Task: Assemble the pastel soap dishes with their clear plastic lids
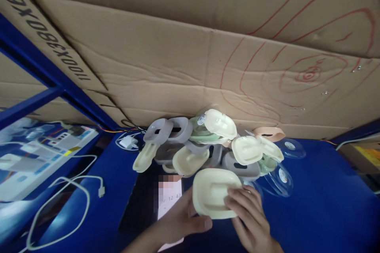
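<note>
One brown cardboard wall [166,55] marked with red curved lines stands behind one flat blue tabletop [332,193]. On the tabletop, against the wall, lies one heap of moulded plastic dishes: at least five cream or pale-yellow rounded dishes [190,160], at least four grey slotted dishes [240,166], and one peach oval dish [268,133]. One black flat rectangular sheet [139,197] lies in front of the heap; on it is one phone with a lit pink screen [171,205], partly covered by the left forearm. Two hands support one cream rounded-rectangular plastic dish [209,189] in front of the heap, hollow side visible. The left hand [190,219] grips its left side, thumb extended along the lower edge; the right hand [251,213] grasps its right side, fingertips inside the hollow. Two clear domed plastic lids [279,180] with round labels lie right of the heap.
</note>
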`<state>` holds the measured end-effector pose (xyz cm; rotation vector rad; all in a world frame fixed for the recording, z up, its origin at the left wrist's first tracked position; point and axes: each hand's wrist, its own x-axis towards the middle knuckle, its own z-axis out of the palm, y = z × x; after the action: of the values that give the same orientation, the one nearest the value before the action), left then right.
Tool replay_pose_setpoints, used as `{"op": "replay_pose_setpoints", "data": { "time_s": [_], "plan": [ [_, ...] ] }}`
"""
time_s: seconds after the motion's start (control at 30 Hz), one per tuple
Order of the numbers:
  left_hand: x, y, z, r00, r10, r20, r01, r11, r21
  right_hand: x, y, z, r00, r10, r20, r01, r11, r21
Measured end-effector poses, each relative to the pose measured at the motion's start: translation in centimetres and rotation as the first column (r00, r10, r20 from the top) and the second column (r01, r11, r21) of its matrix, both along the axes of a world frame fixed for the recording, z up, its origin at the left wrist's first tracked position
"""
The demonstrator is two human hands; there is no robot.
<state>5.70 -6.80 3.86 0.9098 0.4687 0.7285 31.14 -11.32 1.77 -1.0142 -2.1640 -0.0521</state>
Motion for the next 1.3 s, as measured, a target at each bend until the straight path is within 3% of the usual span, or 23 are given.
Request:
{"op": "replay_pose_setpoints", "data": {
  "time_s": [0.17,0.27,0.4,0.57,0.67,0.83,1.0,1.1,1.2,1.27,1.3],
  "plan": [
    [0.1,0.6,0.5,0.985,0.068,-0.161,-0.064,0.997,0.031,0.6,0.6,-0.8,0.986,-0.137,-0.095,0.135,0.991,-0.021],
    [0.5,0.8,0.1,0.962,0.186,-0.201,-0.193,0.981,-0.017,-0.4,0.9,-0.6,0.971,-0.208,-0.118,0.202,0.978,-0.058],
    [0.8,1.2,-0.9,0.913,0.315,-0.26,-0.346,0.934,-0.085,-1.1,1.0,-0.8,0.978,-0.19,-0.085,0.181,0.978,-0.099],
    [0.9,1.1,-1.9,0.937,0.147,-0.316,-0.2,0.97,-0.142,-0.7,1.2,-1.1,0.983,-0.182,-0.034,0.18,0.982,-0.054],
    [0.9,1.0,-2.2,0.943,0.122,-0.31,-0.178,0.971,-0.159,-0.7,1.4,-1.1,0.979,-0.205,0.005,0.205,0.977,-0.061],
    [0.7,1.3,-2.0,0.952,0.044,-0.302,-0.101,0.979,-0.177,-0.6,1.4,-1.3,0.949,-0.312,0.053,0.316,0.946,-0.079],
    [0.5,1.3,-1.6,0.932,-0.01,-0.363,-0.044,0.989,-0.139,-0.5,1.2,-1.6,0.943,-0.331,0.027,0.332,0.941,-0.072],
    [0.4,1.1,-1.5,0.918,0.108,-0.381,-0.14,0.989,-0.057,-0.6,0.9,-1.5,0.947,-0.319,-0.028,0.317,0.947,-0.051],
    [-0.1,1.0,-1.0,0.884,0.27,-0.382,-0.18,0.95,0.254,-0.7,0.7,-0.8,0.966,-0.254,-0.058,0.254,0.967,-0.007],
    [-0.4,0.7,-0.3,0.854,0.345,-0.391,-0.117,0.857,0.501,-0.8,0.4,-0.2,0.986,-0.161,-0.045,0.162,0.986,0.03],
    [-0.5,0.5,0.2,0.832,0.377,-0.408,-0.047,0.779,0.625,-0.8,0.2,0.1,0.994,-0.108,-0.025,0.109,0.993,0.044]
  ]
}}
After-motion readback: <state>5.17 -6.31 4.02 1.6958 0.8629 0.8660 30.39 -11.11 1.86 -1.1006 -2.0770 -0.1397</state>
